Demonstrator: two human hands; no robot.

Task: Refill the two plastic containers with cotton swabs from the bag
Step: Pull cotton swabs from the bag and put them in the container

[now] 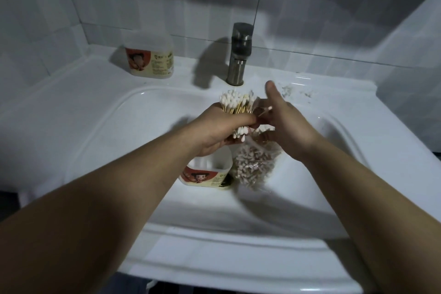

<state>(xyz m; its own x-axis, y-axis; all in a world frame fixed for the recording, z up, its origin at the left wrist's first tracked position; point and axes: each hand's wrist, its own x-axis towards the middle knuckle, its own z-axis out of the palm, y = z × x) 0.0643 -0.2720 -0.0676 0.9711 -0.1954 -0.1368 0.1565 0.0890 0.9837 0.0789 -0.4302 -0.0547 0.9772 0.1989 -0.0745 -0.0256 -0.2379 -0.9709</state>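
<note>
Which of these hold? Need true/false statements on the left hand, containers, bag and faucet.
1. The left hand grips a bundle of cotton swabs. True.
2. Both containers stand in the basin. False: the near container stands in the basin; the far container stands on the ledge left of the faucet.
3. Water runs from the faucet. False: no stream shows.
4. The bag has cotton swabs in it. True.
5. The near container has its lid on. False: its top is open.
</note>
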